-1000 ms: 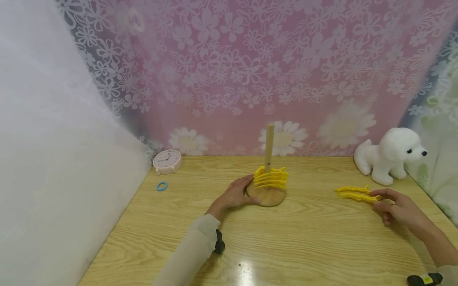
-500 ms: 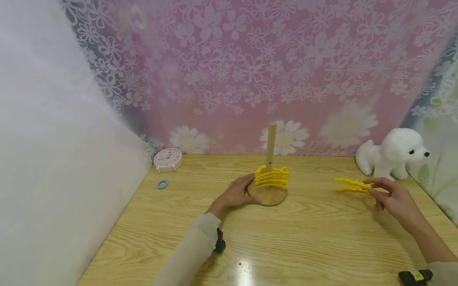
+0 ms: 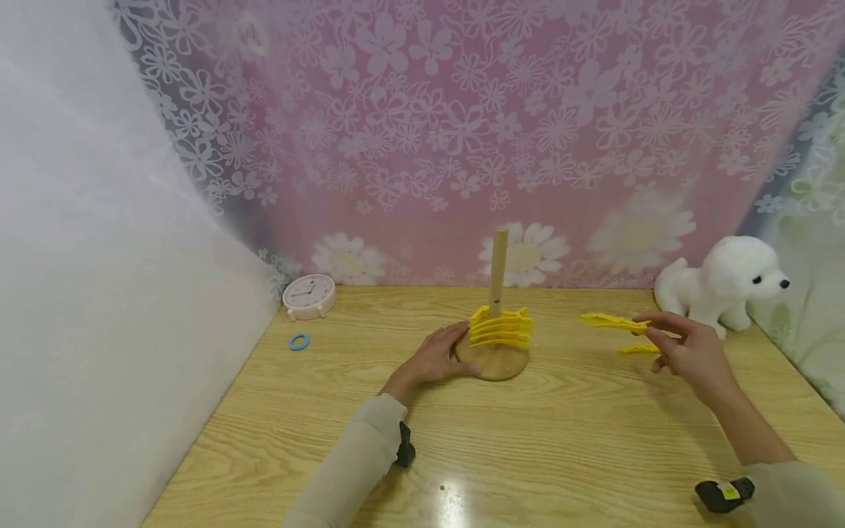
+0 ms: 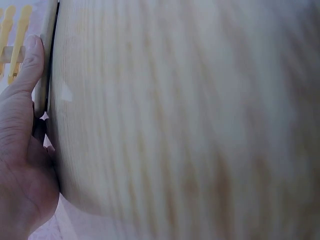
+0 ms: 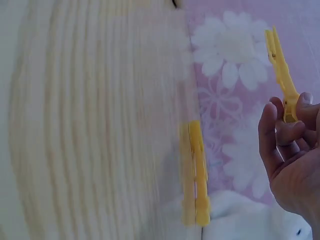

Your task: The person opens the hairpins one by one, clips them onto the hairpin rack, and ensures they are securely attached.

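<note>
A wooden stand has an upright post (image 3: pixel 498 268) on a round base (image 3: pixel 499 366). Several yellow plastic pieces (image 3: pixel 502 331) are stacked low around the post. My left hand (image 3: pixel 432 359) grips the base at its left edge, thumb toward the front; the left wrist view shows the thumb (image 4: pixel 32 67) along the rim. Off to the right, my right hand (image 3: pixel 689 359) pinches one long, slim yellow piece (image 5: pixel 281 70) between thumb and fingers, raised over the table. Another yellow piece (image 5: pixel 200 175) lies on the tabletop below it, partly covered by the hand in the head view.
A white toy dog (image 3: pixel 733 282) sits at the back right, close behind the right hand. At the back left stand a pink clock (image 3: pixel 309 296) and, in front of it, a blue ring (image 3: pixel 299 342). A flowered curtain (image 3: pixel 422 147) hangs behind the table (image 3: pixel 561 440).
My right hand has lifted one yellow piece from beside the other and moved left with it, toward the stand. My left hand has stayed on the base.
</note>
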The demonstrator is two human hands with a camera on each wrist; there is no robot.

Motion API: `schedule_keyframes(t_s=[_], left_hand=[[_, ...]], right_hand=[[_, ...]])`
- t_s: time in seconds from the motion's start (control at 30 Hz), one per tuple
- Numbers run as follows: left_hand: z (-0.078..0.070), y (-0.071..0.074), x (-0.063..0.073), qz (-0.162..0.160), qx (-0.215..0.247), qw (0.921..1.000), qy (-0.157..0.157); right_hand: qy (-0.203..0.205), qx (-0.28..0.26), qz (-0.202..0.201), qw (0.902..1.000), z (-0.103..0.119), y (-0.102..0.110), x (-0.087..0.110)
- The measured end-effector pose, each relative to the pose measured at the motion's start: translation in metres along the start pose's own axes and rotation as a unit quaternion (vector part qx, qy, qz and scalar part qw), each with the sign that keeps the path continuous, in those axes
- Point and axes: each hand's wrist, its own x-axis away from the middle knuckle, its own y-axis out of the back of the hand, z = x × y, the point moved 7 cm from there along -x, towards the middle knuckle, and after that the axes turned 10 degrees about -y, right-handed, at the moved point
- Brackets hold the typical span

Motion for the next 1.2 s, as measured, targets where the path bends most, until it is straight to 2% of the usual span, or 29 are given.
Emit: schedule_keyframes(t_s=[0.13,0.3,0.47,0.63,0.83,1.2], left_hand=[[0.001,0.000,0.001,-0.001,0.003,1.0000,0.005],[-0.001,0.002,0.001,-0.001,0.004,1.0000,0.000],[-0.003,0.001,0.000,0.002,-0.003,1.0000,-0.005],[-0.003,0.002,0.000,0.001,-0.001,1.0000,-0.006],[-0.004,0.003,0.000,0.000,0.000,1.0000,-0.007],[-0.001,0.001,0.001,-0.005,0.001,1.0000,-0.004]], right_hand=[[0.010,0.016,-0.022,0.9996,0.010,-0.014,-0.004],[0.034,0.057,-0.073,0.9951,0.022,-0.031,-0.007],[0.020,0.075,-0.103,0.9917,0.030,-0.044,-0.013],[0.002,0.086,-0.104,0.9908,0.043,-0.057,-0.021],[-0.014,0.053,-0.092,0.9943,0.057,-0.077,-0.030],[-0.004,0.026,-0.085,0.9961,0.065,-0.111,-0.046]])
